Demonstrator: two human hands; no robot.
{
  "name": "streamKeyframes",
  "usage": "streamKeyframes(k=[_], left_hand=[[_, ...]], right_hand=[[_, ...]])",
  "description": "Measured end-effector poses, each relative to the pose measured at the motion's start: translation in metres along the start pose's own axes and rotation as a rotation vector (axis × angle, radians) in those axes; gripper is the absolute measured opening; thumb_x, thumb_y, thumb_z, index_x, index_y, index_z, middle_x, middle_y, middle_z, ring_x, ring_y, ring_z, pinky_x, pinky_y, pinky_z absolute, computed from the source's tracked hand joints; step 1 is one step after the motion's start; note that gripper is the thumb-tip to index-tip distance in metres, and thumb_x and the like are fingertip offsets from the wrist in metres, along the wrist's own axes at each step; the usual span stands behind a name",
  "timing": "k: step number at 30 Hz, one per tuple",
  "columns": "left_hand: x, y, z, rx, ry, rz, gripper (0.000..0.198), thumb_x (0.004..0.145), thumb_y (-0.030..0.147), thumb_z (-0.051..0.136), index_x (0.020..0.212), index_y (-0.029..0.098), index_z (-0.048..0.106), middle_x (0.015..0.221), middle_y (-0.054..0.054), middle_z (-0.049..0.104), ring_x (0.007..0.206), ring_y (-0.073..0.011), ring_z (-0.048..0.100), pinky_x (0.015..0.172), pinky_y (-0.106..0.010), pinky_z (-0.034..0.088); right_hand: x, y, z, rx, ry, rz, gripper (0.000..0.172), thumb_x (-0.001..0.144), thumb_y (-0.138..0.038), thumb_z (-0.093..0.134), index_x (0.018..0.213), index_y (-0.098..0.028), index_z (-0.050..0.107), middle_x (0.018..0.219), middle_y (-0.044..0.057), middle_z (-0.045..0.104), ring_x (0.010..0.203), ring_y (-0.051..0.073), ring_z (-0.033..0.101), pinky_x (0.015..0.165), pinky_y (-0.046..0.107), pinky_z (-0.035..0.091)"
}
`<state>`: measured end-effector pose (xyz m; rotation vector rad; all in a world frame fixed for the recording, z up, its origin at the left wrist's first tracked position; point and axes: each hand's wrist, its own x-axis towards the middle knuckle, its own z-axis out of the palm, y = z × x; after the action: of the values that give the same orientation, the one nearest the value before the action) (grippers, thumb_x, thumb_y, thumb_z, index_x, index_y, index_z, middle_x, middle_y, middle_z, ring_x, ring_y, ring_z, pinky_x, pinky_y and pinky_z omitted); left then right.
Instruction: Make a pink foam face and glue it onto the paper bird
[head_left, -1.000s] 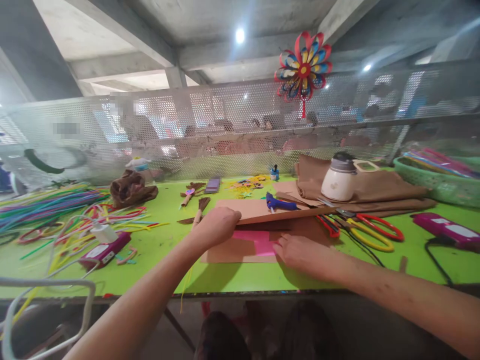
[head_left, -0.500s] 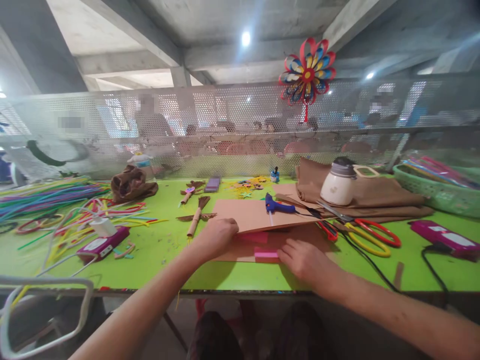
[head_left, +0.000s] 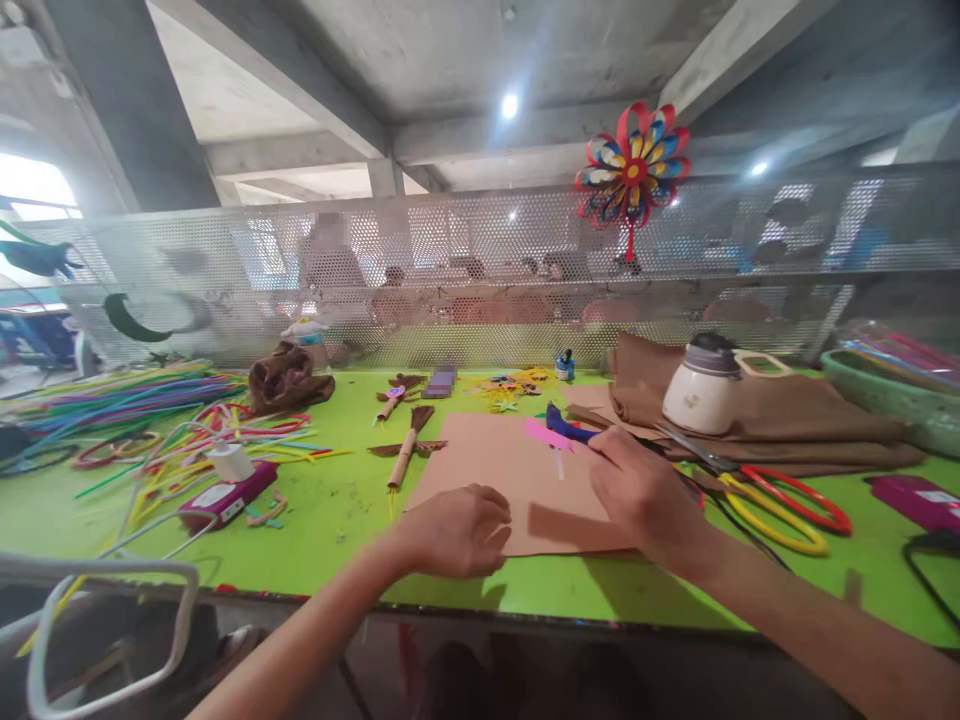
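Backdrop: a perforated screen [head_left: 480,240] spans the middle of the frame, with a red, blue and yellow flower ornament [head_left: 634,172] at the upper right.
Left side: a bundle of coloured strands [head_left: 150,395] lies at the left edge of the green table [head_left: 315,540]; a crumpled brown bundle [head_left: 289,378] sits to its right, and below that a purple box [head_left: 229,500] has a white adapter [head_left: 230,462] on top.
Centre: two brown rolled figures [head_left: 406,455] lie just beyond the sheet's left corner, with yellow cut-outs [head_left: 517,385] and a small blue bottle [head_left: 565,366] farther up.
Right side: a cream bottle [head_left: 701,395] stands on folded brown material [head_left: 825,415]; scissors [head_left: 795,500] with red and yellow loops lie below, and a green basket [head_left: 900,405] fills the right edge.
Brown sheet: the flat sheet [head_left: 480,450] lies at the lower centre, a blue glue gun [head_left: 570,430] near its upper right corner.
In the way: the right hand hides the sheet's right part and one end of the strip.
Left hand: the hand [head_left: 457,530] is over the sheet's lower left, released, fingers loosely curled.
Right hand: the hand [head_left: 637,485] is closed, pinching the pink strip [head_left: 536,430] in front of the gun; whether it also touches the gun, I cannot tell.
Pink strip: right of centre, above the sheet, pointing left out of the fingers.
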<state>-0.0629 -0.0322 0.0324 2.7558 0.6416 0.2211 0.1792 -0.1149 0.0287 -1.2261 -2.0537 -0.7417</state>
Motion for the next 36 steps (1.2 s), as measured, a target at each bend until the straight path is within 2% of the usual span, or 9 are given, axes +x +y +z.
streamKeyframes(k=[2, 5, 8, 12, 17, 22, 28, 32, 36], left_hand=[[0.009, -0.003, -0.008, -0.282, 0.032, -0.033, 0.038, 0.088, 0.046, 0.047, 0.109, 0.017, 0.061, 0.106, -0.010, 0.064, 0.095, -0.0211, 0.060, 0.081, -0.035, 0.049], [0.032, -0.008, -0.009, -0.692, 0.115, -0.084, 0.046, 0.093, 0.048, 0.032, 0.115, 0.014, 0.055, 0.105, -0.012, 0.064, 0.094, -0.0201, 0.062, 0.078, -0.036, 0.051], [0.059, -0.014, -0.001, -0.981, 0.239, -0.137, 0.040, 0.092, 0.045, 0.040, 0.110, 0.013, 0.054, 0.104, -0.009, 0.061, 0.091, -0.0195, 0.061, 0.079, -0.040, 0.050], [0.081, -0.026, 0.010, -1.217, 0.364, -0.224, 0.027, 0.089, 0.035, 0.051, 0.101, 0.012, 0.057, 0.098, -0.006, 0.061, 0.084, -0.0170, 0.060, 0.075, -0.037, 0.051], [0.083, -0.034, 0.016, -1.425, 0.403, -0.328, 0.022, 0.089, 0.030, 0.053, 0.097, 0.011, 0.059, 0.090, -0.005, 0.063, 0.078, -0.0152, 0.062, 0.070, -0.033, 0.053], [0.082, -0.027, 0.019, -1.600, 0.418, -0.430, 0.018, 0.088, 0.021, 0.053, 0.097, 0.006, 0.059, 0.083, -0.012, 0.068, 0.074, -0.0168, 0.067, 0.065, -0.026, 0.055], [0.081, -0.028, 0.020, -1.697, 0.467, -0.462, 0.017, 0.088, 0.014, 0.049, 0.096, 0.002, 0.057, 0.083, -0.020, 0.069, 0.075, -0.0221, 0.069, 0.067, -0.027, 0.057], [0.080, -0.035, 0.019, -1.703, 0.544, -0.452, 0.019, 0.090, 0.011, 0.043, 0.100, 0.002, 0.056, 0.090, -0.020, 0.068, 0.083, -0.0222, 0.068, 0.075, -0.030, 0.055], [0.080, -0.043, 0.020, -1.671, 0.638, -0.467, 0.016, 0.090, 0.016, 0.048, 0.102, 0.008, 0.056, 0.096, -0.010, 0.067, 0.083, -0.0180, 0.066, 0.074, -0.034, 0.055]], right_hand=[[0.008, 0.004, 0.018, -0.003, -0.005, 0.008, 0.028, 0.088, -0.008, 0.038, 0.100, -0.012, 0.063, 0.079, 0.011, 0.056, 0.079, 0.022, 0.048, 0.071, 0.037, 0.045], [0.016, 0.002, 0.039, 0.021, 0.006, 0.005, 0.030, 0.089, -0.011, 0.038, 0.106, -0.011, 0.062, 0.081, 0.012, 0.057, 0.081, 0.023, 0.046, 0.072, 0.039, 0.044], [0.019, 0.000, 0.053, 0.076, 0.029, 0.029, 0.030, 0.087, -0.011, 0.041, 0.110, -0.012, 0.061, 0.086, 0.013, 0.059, 0.082, 0.024, 0.046, 0.075, 0.041, 0.043], [0.017, 0.011, 0.064, 0.205, 0.050, 0.136, 0.036, 0.083, -0.008, 0.045, 0.114, -0.018, 0.060, 0.100, 0.012, 0.059, 0.093, 0.025, 0.047, 0.082, 0.046, 0.042], [0.014, 0.041, 0.064, 0.464, 0.068, 0.416, 0.042, 0.075, -0.011, 0.050, 0.117, -0.015, 0.056, 0.116, 0.014, 0.055, 0.110, 0.028, 0.048, 0.092, 0.048, 0.041], [0.010, 0.046, 0.065, 0.769, -0.041, 0.662, 0.042, 0.086, -0.018, 0.037, 0.126, -0.009, 0.041, 0.100, 0.012, 0.067, 0.081, 0.019, 0.066, 0.067, 0.033, 0.055], [-0.004, 0.058, 0.076, 0.726, -0.066, 0.873, 0.036, 0.092, -0.040, 0.037, 0.094, -0.012, 0.059, 0.074, 0.002, 0.063, 0.062, 0.012, 0.061, 0.057, 0.028, 0.051], [-0.008, 0.069, 0.080, 0.543, -0.173, 0.891, 0.026, 0.088, -0.037, 0.049, 0.088, -0.013, 0.060, 0.076, -0.001, 0.061, 0.063, 0.010, 0.059, 0.058, 0.027, 0.050], [0.000, 0.070, 0.076, 0.404, -0.339, 0.742, 0.021, 0.087, -0.032, 0.052, 0.095, -0.014, 0.060, 0.092, 0.003, 0.063, 0.079, 0.014, 0.061, 0.070, 0.034, 0.051]])
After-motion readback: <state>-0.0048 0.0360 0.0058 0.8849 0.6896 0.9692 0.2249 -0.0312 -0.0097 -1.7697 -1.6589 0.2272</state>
